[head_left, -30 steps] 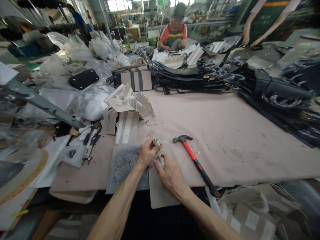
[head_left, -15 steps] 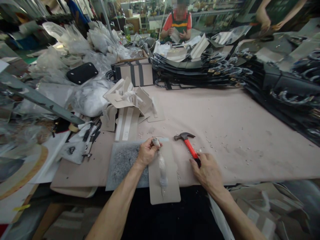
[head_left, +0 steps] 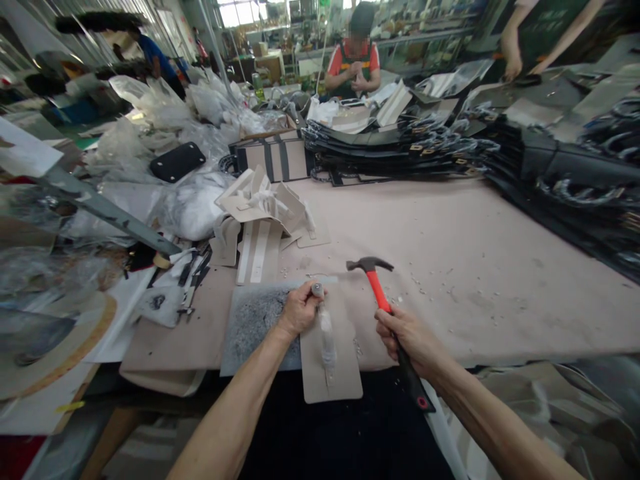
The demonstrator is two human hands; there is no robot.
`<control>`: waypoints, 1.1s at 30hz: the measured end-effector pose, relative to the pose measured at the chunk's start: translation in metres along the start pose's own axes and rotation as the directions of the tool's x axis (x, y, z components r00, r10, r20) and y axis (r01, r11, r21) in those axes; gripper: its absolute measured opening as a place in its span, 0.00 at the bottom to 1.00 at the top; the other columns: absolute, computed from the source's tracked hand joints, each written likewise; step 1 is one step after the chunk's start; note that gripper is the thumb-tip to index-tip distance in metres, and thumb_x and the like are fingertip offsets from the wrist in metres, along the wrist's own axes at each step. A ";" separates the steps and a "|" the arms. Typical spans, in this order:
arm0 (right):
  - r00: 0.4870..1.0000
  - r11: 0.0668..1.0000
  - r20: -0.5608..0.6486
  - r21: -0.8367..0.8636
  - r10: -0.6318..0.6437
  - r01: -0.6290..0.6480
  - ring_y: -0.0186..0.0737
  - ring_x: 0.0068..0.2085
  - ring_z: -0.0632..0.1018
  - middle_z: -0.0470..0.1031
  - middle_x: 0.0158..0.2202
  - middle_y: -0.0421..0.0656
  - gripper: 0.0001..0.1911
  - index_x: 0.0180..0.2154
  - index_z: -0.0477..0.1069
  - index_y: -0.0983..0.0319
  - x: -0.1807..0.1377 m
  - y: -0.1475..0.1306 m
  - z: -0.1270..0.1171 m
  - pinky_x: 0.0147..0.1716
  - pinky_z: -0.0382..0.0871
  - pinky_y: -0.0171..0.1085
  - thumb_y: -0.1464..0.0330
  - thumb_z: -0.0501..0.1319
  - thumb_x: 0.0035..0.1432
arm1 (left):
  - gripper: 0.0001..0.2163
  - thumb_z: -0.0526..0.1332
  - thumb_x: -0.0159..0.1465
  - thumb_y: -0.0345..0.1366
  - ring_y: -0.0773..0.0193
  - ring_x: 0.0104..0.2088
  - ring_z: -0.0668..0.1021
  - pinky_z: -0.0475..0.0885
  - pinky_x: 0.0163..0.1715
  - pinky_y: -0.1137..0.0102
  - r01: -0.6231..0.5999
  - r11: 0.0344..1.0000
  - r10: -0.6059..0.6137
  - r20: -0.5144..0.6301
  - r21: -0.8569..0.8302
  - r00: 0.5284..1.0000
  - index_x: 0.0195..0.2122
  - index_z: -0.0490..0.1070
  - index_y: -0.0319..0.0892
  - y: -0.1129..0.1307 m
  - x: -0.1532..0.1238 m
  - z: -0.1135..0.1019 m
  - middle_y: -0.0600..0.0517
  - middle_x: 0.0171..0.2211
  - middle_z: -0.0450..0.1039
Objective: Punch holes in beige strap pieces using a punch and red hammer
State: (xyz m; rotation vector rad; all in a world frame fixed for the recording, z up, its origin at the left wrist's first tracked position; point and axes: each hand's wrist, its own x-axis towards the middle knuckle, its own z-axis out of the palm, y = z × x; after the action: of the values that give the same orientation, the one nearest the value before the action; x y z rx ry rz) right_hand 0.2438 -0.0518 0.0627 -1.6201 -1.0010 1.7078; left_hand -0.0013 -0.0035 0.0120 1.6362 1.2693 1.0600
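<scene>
A claw hammer (head_left: 380,293) with a red and black handle is gripped in my right hand (head_left: 413,337), its dark head raised to the right of the beige panel. My left hand (head_left: 303,308) pinches a short metal punch (head_left: 317,289), upright over the panel's far end. The beige panel (head_left: 313,373) carries a plastic-wrapped handle (head_left: 327,333) along its middle and overhangs the near table edge. Under its left part lies a grey, pitted pad (head_left: 250,327). What sits beneath the punch tip is hidden.
Beige pieces (head_left: 260,207) pile up beyond the pad. Stacked black bag parts (head_left: 400,153) line the back and right of the table (head_left: 450,253). A metal post (head_left: 115,210) slants in at left. A co-worker (head_left: 354,63) sits opposite; another stands far right.
My right hand has lifted the hammer off the table by its handle. The punch in my left hand now stands more upright. The camera view has shifted slightly.
</scene>
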 end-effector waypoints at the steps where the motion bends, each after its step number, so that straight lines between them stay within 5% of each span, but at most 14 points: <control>1: 0.990 0.984 -0.053 -0.130 -0.129 0.121 0.30 0.18 0.60 0.59 0.22 0.32 0.15 0.34 0.58 0.57 -0.006 -0.008 0.003 0.17 0.53 0.31 0.53 0.54 0.61 | 0.08 0.58 0.62 0.30 0.65 0.34 0.77 0.71 0.38 0.72 0.000 1.000 0.000 -0.001 0.001 1.000 0.39 0.76 0.41 0.000 0.000 0.000 0.51 0.34 0.78; 3: 0.888 0.808 -0.104 -0.473 -0.448 0.353 0.32 0.20 0.62 0.60 0.21 0.34 0.16 0.32 0.58 0.58 -0.017 -0.021 0.006 0.20 0.53 0.32 0.53 0.51 0.64 | 0.07 0.58 0.62 0.30 0.65 0.34 0.77 0.70 0.38 0.73 0.000 1.000 0.000 0.007 0.003 1.000 0.39 0.76 0.41 -0.002 0.000 0.000 0.51 0.34 0.78; 5: 0.751 0.516 -0.006 -0.730 -0.661 0.448 0.33 0.21 0.63 0.61 0.21 0.36 0.15 0.32 0.59 0.58 -0.025 -0.029 0.005 0.23 0.50 0.34 0.56 0.50 0.66 | 0.07 0.59 0.63 0.31 0.66 0.33 0.76 0.69 0.36 0.73 -0.002 1.000 0.002 0.009 0.015 1.000 0.39 0.76 0.41 -0.004 0.001 0.001 0.52 0.33 0.77; 7: 0.703 0.272 0.154 -0.848 -0.694 0.455 0.33 0.21 0.62 0.64 0.21 0.37 0.13 0.33 0.61 0.59 -0.029 -0.035 0.003 0.23 0.46 0.36 0.60 0.49 0.68 | 0.07 0.59 0.62 0.31 0.67 0.30 0.74 0.68 0.33 0.74 0.003 1.000 -0.003 0.010 0.026 1.000 0.39 0.76 0.40 -0.007 0.001 0.001 0.53 0.30 0.76; 9: 0.717 0.132 0.269 -0.883 -0.643 0.450 0.33 0.19 0.62 0.67 0.21 0.38 0.11 0.34 0.63 0.59 -0.032 -0.044 0.001 0.23 0.44 0.37 0.63 0.50 0.69 | 0.07 0.59 0.62 0.31 0.67 0.28 0.73 0.66 0.30 0.74 0.012 1.000 -0.012 0.015 0.028 1.000 0.38 0.76 0.40 -0.009 0.001 0.001 0.53 0.28 0.74; 12: 0.675 0.122 0.249 -0.884 -0.694 0.452 0.32 0.18 0.61 0.65 0.19 0.36 0.12 0.33 0.62 0.58 -0.044 -0.065 0.001 0.22 0.44 0.36 0.62 0.50 0.69 | 0.07 0.59 0.62 0.31 0.66 0.31 0.75 0.67 0.33 0.73 -0.002 1.000 0.002 0.022 0.023 1.000 0.39 0.76 0.40 -0.008 0.000 0.001 0.53 0.31 0.76; 16: 0.453 0.307 -0.067 -0.821 -0.889 0.481 0.33 0.19 0.65 0.65 0.20 0.36 0.12 0.36 0.63 0.58 -0.055 -0.078 0.009 0.21 0.53 0.34 0.59 0.49 0.70 | 0.07 0.59 0.63 0.32 0.65 0.33 0.76 0.68 0.36 0.72 -0.012 1.000 0.012 0.025 0.010 1.000 0.39 0.76 0.41 -0.007 0.000 0.000 0.52 0.32 0.77; 17: 0.430 0.308 -0.080 -0.815 -0.899 0.491 0.33 0.19 0.65 0.66 0.21 0.37 0.13 0.37 0.63 0.59 -0.054 -0.073 0.010 0.21 0.53 0.34 0.59 0.49 0.70 | 0.07 0.59 0.63 0.32 0.65 0.33 0.76 0.68 0.36 0.72 -0.011 1.000 0.011 0.025 0.008 1.000 0.39 0.76 0.41 -0.007 0.001 0.000 0.52 0.32 0.77; 19: 0.489 0.224 0.052 -0.844 -0.871 0.487 0.33 0.18 0.62 0.66 0.19 0.38 0.13 0.33 0.62 0.59 -0.047 -0.058 0.011 0.20 0.49 0.35 0.60 0.48 0.69 | 0.07 0.59 0.62 0.31 0.65 0.31 0.75 0.68 0.35 0.72 -0.009 1.000 0.008 0.025 0.021 1.000 0.38 0.76 0.41 -0.009 0.001 0.001 0.53 0.30 0.76; 21: 0.633 0.112 0.247 -0.875 -0.734 0.471 0.32 0.17 0.59 0.65 0.17 0.37 0.14 0.31 0.62 0.59 -0.039 -0.041 0.008 0.21 0.42 0.36 0.62 0.48 0.69 | 0.06 0.59 0.61 0.30 0.66 0.29 0.73 0.66 0.33 0.73 -0.006 0.999 0.004 0.027 0.052 1.000 0.36 0.75 0.41 -0.010 0.002 0.001 0.55 0.27 0.73; 23: 0.760 0.095 0.294 -0.902 -0.580 0.422 0.33 0.18 0.60 0.67 0.19 0.38 0.13 0.34 0.64 0.59 -0.032 -0.031 0.003 0.22 0.40 0.38 0.62 0.48 0.69 | 0.05 0.59 0.61 0.30 0.67 0.27 0.71 0.65 0.31 0.73 -0.001 0.998 -0.001 0.023 0.068 1.000 0.35 0.75 0.40 -0.010 0.002 0.002 0.55 0.25 0.71; 29: 0.929 0.331 0.076 -0.921 -0.363 0.204 0.36 0.23 0.67 0.69 0.23 0.40 0.15 0.37 0.65 0.60 -0.007 -0.001 -0.019 0.25 0.49 0.35 0.60 0.46 0.70 | 0.07 0.59 0.62 0.32 0.67 0.30 0.73 0.67 0.34 0.73 0.001 1.000 -0.002 0.029 0.015 1.000 0.39 0.76 0.40 -0.004 0.001 0.000 0.54 0.30 0.74; 33: 0.935 0.267 -0.061 -0.963 -0.350 0.037 0.42 0.30 0.74 0.72 0.30 0.45 0.13 0.42 0.67 0.63 0.013 0.027 -0.027 0.30 0.59 0.37 0.63 0.49 0.70 | 0.07 0.60 0.61 0.32 0.66 0.30 0.74 0.68 0.34 0.74 0.000 1.000 0.000 0.025 0.009 1.000 0.38 0.76 0.40 -0.006 0.001 -0.001 0.53 0.29 0.75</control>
State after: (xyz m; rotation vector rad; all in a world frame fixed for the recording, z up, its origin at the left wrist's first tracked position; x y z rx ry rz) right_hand 0.2711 -0.0520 0.0337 -2.1584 -2.2384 0.5174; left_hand -0.0038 -0.0012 0.0072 1.6519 1.2593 1.0316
